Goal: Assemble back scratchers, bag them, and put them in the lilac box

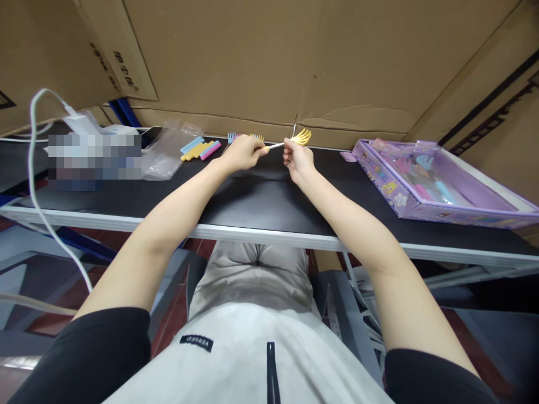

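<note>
We can read VERSED on the black patch (196, 343) down front — and over the table (261, 207) there's the scratcher (275, 146), stretched between our left hand (244, 152), gripping its handle (266, 149), and our right hand (300, 160), pinching its rod (277, 146), yellow claw (302, 136) poking out just beyond.

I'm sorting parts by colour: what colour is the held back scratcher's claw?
The claw is yellow; it shows best in the head view.

The claw (302, 136) is yellow, the box (382, 180) patterned purple.
</note>
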Demonstrator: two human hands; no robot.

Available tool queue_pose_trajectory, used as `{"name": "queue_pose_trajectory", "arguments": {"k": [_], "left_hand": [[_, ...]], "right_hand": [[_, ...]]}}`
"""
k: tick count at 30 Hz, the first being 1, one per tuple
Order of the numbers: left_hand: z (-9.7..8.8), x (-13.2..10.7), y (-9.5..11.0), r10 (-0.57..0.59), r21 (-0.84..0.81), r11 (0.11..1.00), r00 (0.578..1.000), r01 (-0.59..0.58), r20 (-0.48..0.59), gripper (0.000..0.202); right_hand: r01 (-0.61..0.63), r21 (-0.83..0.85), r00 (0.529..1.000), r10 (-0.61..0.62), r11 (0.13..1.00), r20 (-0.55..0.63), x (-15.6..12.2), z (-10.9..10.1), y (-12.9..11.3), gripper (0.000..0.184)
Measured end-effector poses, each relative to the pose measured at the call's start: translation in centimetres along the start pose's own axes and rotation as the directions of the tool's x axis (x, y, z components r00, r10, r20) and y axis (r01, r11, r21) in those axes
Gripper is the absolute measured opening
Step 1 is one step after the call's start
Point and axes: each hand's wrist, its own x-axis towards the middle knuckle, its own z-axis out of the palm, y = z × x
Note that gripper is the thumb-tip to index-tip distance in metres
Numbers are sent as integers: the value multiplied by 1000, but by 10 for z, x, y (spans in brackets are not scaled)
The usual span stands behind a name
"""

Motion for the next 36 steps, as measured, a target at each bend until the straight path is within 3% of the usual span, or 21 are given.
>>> {"name": "queue_pose_trajectory", "arguments": {"k": [19, 27, 31, 36], "left_hand": [[-2, -3, -6, 14, -10, 1000, 999, -14, 32, 24], [-2, 0, -10, 11, -26, 1000, 1000, -11, 5, 25], [-13, 3, -17, -48, -18, 999, 998, 47, -49, 20], [-36, -2, -47, -150, -42, 988, 984, 146, -99, 19]], "right_hand": [[-87, -10, 996, 87, 996, 26, -10, 3, -7, 34], [-50, -44, 997, 53, 998, 48, -8, 4, -6, 33], [41, -45, 998, -40, 998, 38, 11, -3, -12, 36], [141, -29, 986, -143, 990, -82, 51, -39, -38, 36]]}}
